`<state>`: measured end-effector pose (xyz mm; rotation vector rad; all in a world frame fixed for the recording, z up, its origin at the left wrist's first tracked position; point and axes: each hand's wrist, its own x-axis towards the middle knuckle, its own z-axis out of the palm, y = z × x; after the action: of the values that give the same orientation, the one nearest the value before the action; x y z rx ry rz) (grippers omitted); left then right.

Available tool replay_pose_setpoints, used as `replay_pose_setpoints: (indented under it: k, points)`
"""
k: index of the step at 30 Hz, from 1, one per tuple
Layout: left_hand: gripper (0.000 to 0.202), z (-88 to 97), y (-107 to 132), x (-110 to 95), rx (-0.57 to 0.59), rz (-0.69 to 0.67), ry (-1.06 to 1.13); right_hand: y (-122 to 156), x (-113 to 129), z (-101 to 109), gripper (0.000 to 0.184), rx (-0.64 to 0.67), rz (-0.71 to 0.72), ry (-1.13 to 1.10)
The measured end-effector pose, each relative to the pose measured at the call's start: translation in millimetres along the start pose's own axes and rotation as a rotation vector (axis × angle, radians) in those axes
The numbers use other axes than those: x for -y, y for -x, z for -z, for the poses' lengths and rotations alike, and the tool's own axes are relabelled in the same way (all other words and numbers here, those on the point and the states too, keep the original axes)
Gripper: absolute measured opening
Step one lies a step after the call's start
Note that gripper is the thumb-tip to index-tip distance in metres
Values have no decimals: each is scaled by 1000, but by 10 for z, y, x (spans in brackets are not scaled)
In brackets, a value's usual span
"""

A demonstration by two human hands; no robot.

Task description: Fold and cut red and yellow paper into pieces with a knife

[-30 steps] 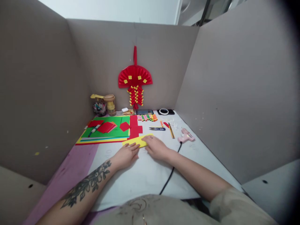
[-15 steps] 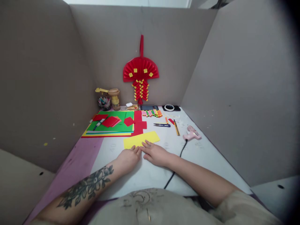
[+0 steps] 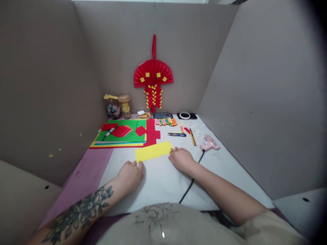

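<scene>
Mid-frame, I see yellow paper (image 3: pixel 154 151) slanting lengthwise up-right, left hand (image 3: pixel 130 175) and right hand (image 3: pixel 183 160) curled at either end, grip unclear

No word, brand or number could be read. Faint grey marks (image 3: pixel 124 158) on the white bench (image 3: pixel 158 185), perhaps figures, were too pale to make out, and the print (image 3: pixel 156 213) on the shirt (image 3: pixel 122 231) was blurred.

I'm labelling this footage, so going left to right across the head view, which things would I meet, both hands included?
Blue-and-white marker, left hand, yellow paper strip, right hand, pink glue gun. Things whose places overlap these are left out.
</scene>
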<state>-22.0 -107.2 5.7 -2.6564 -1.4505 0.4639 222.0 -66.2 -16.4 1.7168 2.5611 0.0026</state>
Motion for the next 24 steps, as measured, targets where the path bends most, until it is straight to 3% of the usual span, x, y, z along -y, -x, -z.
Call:
replay_pose_setpoints:
  k: [6, 9, 11, 14, 19, 24]
  points:
    - [29, -26, -102, 123, -80, 34, 62, -138, -164, -118, 37, -57, -131, -118]
    - [30, -58, -153, 179, -202, 144, 97, -181, -194, -214, 44, -78, -72, -269]
    - [28, -105, -179, 197, -305, 144, 129, -181, -177, -254, 46, -80, -9, -358]
    - [25, -212, -223, 218, -423, 25, 199, -141, -108, -260, 44, -96, 66, -435]
    - [26, -332, -267, 223, -516, -177, 305, -43, 102, -172, 49, -130, 84, -406]
    - [30, -302, -222, 130, -470, -256, 340, 11, 359, -124, 68, 51, 371, -441]
